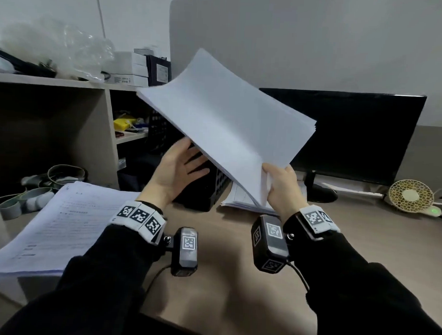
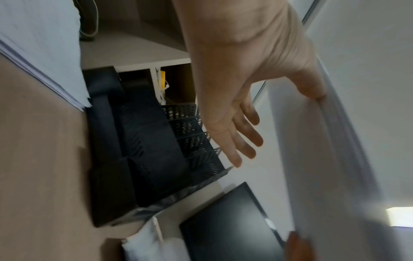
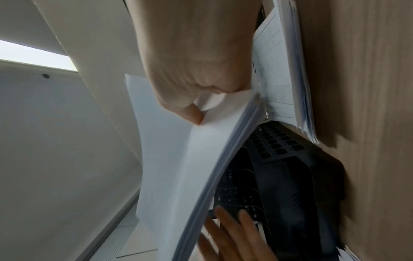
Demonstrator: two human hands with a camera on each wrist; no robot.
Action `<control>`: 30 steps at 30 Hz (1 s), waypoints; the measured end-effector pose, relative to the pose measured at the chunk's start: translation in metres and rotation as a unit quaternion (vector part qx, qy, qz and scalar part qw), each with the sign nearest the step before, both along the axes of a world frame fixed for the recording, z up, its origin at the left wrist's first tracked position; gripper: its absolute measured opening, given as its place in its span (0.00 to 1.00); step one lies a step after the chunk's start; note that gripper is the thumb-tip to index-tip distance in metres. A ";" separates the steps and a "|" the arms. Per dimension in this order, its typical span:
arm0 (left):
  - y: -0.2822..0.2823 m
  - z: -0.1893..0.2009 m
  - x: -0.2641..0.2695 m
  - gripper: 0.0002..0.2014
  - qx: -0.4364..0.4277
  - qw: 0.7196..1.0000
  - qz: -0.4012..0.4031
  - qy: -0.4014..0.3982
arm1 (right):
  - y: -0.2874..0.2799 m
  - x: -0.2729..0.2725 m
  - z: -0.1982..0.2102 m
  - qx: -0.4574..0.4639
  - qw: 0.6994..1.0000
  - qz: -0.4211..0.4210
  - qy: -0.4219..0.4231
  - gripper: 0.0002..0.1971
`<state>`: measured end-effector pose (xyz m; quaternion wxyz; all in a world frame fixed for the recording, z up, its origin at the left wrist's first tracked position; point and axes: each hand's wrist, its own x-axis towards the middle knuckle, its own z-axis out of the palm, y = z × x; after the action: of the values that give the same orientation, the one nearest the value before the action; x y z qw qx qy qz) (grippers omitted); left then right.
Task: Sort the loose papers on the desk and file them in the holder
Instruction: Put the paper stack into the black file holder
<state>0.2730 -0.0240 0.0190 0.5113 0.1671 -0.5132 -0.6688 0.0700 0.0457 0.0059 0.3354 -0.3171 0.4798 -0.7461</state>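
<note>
A thick stack of white paper (image 1: 229, 122) is held tilted in the air above the black mesh file holder (image 1: 204, 194), which it largely hides. My right hand (image 1: 274, 176) grips the stack's near corner; in the right wrist view the thumb pinches the stack (image 3: 178, 167). Under the stack's left edge, my left hand (image 1: 195, 156) lies open with straight fingers (image 2: 236, 139); its thumb touches the paper (image 2: 324, 141). The holder's slots (image 2: 156, 150) look dark. A pile of printed papers (image 1: 62, 224) lies at the left. Another pile (image 1: 239, 200) lies right of the holder.
A dark monitor (image 1: 341, 136) stands behind the stack on the right, with a small round fan (image 1: 410, 195) beside it. A shelf unit (image 1: 54, 111) with clutter borders the desk's left side. Bare desk surface (image 1: 223, 280) shows in front between my arms.
</note>
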 end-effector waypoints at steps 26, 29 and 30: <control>-0.113 0.098 -0.017 0.19 -0.312 0.812 0.435 -0.233 | -0.112 -0.011 0.019 0.005 0.982 0.190 -0.004 0.12; -0.125 0.096 -0.028 0.18 -0.301 0.785 0.451 -0.297 | -0.117 -0.018 0.026 0.010 0.984 0.176 0.000 0.14; -0.130 0.094 -0.033 0.15 -0.291 0.782 0.457 -0.306 | -0.119 -0.021 0.028 0.012 0.985 0.173 0.005 0.14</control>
<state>0.2396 -0.1538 0.1130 0.5973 0.4216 -0.6765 -0.0888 0.0493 -0.0730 0.0338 0.4611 -0.3948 0.4278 -0.6697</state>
